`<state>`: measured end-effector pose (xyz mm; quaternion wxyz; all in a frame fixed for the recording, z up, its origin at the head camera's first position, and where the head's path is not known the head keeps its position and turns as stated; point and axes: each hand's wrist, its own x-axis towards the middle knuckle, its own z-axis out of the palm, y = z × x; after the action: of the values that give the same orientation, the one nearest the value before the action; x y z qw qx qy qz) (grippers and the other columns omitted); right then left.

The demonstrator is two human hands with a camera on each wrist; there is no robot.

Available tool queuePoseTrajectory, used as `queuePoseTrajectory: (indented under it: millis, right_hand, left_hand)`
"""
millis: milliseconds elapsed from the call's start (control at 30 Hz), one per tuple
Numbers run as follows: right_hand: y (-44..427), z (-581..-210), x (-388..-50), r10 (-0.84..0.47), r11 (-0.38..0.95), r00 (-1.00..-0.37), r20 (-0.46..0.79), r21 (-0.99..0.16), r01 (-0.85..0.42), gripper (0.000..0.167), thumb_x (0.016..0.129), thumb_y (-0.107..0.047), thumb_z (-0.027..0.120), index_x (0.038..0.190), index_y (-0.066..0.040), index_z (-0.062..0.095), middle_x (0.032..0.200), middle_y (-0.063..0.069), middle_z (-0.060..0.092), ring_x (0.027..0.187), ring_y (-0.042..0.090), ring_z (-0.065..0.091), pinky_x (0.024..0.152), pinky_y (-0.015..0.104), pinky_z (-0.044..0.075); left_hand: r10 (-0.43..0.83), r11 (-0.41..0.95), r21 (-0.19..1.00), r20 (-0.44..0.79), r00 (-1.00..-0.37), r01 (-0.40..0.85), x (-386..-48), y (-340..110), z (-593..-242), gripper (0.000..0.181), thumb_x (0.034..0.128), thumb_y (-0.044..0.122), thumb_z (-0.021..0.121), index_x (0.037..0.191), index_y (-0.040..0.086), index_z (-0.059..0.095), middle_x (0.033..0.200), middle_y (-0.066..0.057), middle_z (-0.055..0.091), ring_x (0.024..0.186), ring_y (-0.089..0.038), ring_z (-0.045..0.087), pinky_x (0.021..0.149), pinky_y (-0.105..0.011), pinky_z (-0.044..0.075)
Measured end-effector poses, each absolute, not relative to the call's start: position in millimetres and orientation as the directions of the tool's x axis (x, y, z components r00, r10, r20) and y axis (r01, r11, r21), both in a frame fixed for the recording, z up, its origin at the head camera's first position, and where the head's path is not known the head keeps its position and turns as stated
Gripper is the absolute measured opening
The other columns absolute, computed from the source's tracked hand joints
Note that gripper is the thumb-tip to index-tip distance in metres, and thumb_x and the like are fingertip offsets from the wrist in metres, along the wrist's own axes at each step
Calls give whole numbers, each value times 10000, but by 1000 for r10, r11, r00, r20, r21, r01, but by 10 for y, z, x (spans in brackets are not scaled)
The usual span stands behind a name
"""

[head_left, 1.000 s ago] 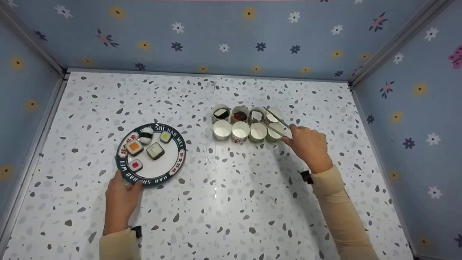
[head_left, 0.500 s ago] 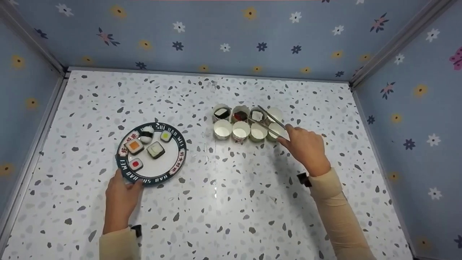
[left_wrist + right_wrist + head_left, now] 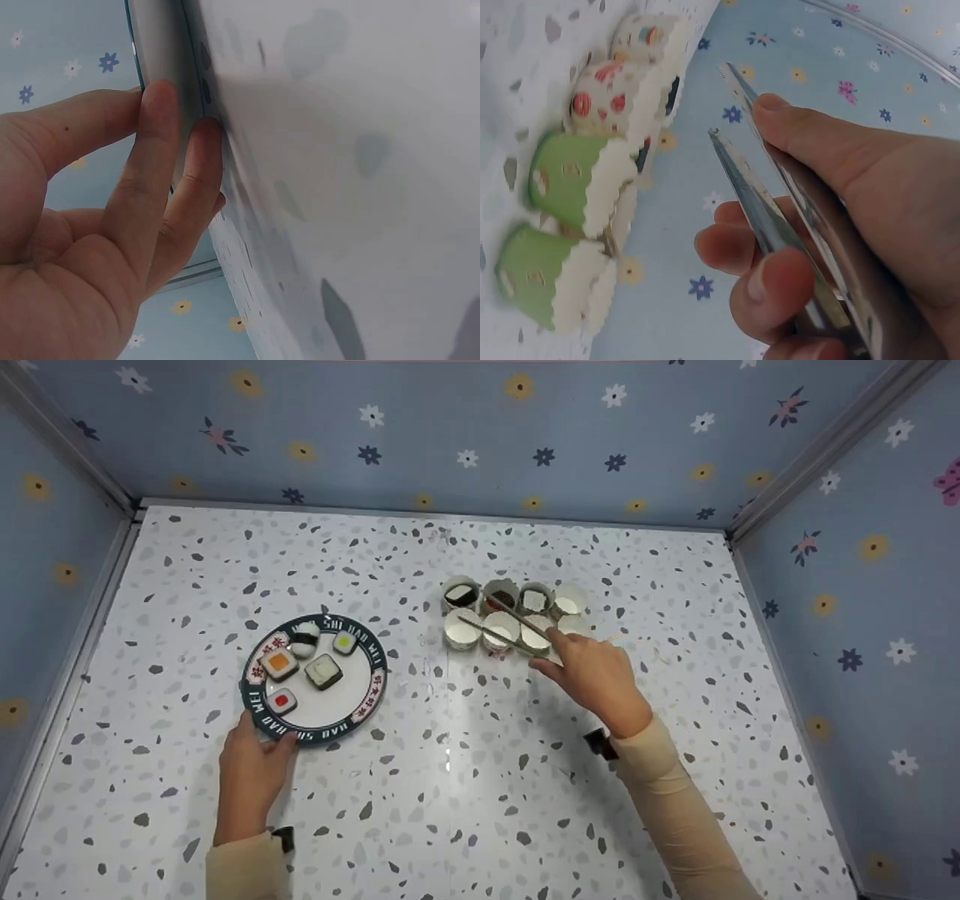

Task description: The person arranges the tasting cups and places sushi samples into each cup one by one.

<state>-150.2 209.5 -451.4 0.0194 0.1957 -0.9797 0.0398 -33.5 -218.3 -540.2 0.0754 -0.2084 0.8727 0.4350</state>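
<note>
The left hand [image 3: 253, 780] holds the near-left rim of a round plate [image 3: 337, 709] with a dark green patterned border; in the left wrist view its fingertips [image 3: 202, 139] lie at the plate's underside. Several sushi pieces sit on the plate, among them one with an orange centre [image 3: 278, 664] and a white square one [image 3: 323, 671]. The right hand [image 3: 600, 679] grips metal tongs [image 3: 504, 639], also seen in the right wrist view [image 3: 810, 217], their tips apart with nothing between. The tongs hang over two rows of paper cups [image 3: 462, 631].
Three back-row cups contain pieces: a black-and-white one [image 3: 460, 595], a dark and red one partly behind the tongs, and a white one [image 3: 535, 600]. Blue flowered panels [image 3: 480, 435] stand around the speckled white table [image 3: 450, 825] at the back and sides.
The right hand and tongs have moved left along the cups, from the right end to above the left and middle ones. The left hand and plate have stayed in place.
</note>
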Motion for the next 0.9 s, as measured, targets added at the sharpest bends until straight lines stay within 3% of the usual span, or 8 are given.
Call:
queuePoseTrajectory:
  millis: [267, 500, 633, 900]
  right_hand:
    - [1803, -4621, -1428, -458, 884, -887, 63, -72, -462, 448, 939, -548, 627, 1100, -130, 626, 704, 20, 608, 504, 247, 536, 402, 397, 415]
    - [1484, -4760, -1372, -534, 836, -841, 84, -99, -540, 482, 925, -543, 649, 1196, -144, 646, 815, 43, 688, 515, 195, 521, 421, 352, 417]
    - [1299, -4825, -1328, -570, 812, -820, 60, -115, -573, 447, 941, -571, 605, 1121, -163, 629, 746, -5, 643, 519, 175, 525, 409, 357, 405]
    - [945, -4976, -1227, -601, 792, -797, -53, -169, -586, 489, 951, -598, 566, 1228, -199, 632, 819, -36, 678, 634, 170, 630, 454, 352, 444]
  left_hand:
    - [-293, 536, 732, -307, -905, -422, -346, -2189, -5409, 764, 988, 142, 605, 1540, -111, 142, 1442, -410, 319, 1286, -486, 388, 1069, -587, 311]
    - [-296, 531, 738, -299, -907, -416, -347, -2190, -5419, 754, 991, 154, 610, 1545, -92, 161, 1381, -390, 376, 1092, -436, 525, 939, -533, 426]
    - [-296, 532, 737, -299, -907, -417, -356, -2185, -5410, 754, 987, 144, 606, 1546, -91, 158, 1418, -393, 349, 1128, -438, 510, 966, -536, 404]
    - [-290, 532, 735, -308, -906, -421, -318, -2189, -5410, 773, 987, 153, 608, 1549, -94, 138, 1427, -403, 331, 1115, -458, 535, 971, -551, 409]
